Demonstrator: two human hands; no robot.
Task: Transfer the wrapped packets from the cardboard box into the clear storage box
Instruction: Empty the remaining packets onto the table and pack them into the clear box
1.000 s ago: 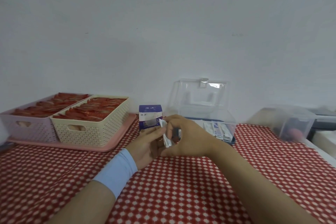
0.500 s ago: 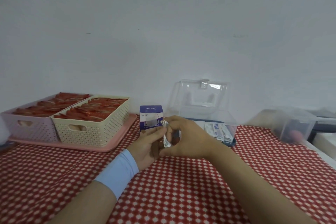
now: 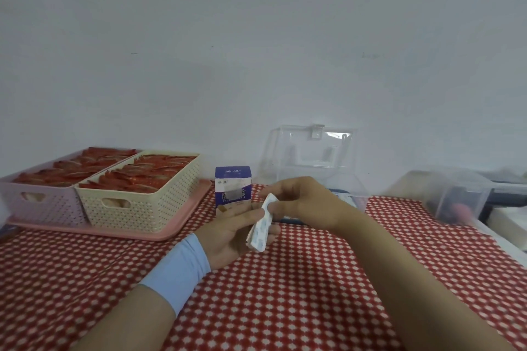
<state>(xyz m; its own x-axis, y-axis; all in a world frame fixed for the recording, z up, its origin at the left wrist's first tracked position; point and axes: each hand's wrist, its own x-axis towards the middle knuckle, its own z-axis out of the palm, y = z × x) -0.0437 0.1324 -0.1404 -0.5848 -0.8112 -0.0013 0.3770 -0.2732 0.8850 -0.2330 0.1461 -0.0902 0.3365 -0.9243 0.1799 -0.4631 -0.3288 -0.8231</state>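
We hold the packets (image 3: 260,232) over the worktop (image 3: 285,293), before the cardboard box (image 3: 233,188): left hand (image 3: 228,234) gripping the stack's base, right hand (image 3: 302,202) pinching its top. Light, slick, floppy, we judge; pinch the flat faces.

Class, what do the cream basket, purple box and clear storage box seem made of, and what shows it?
Cream basket: probably matte moulded plastic; perforated sides. Purple box: likely printed cardboard; crisp folded edges. Clear storage box: glossy rigid plastic; the room wall shows through its raised lid.
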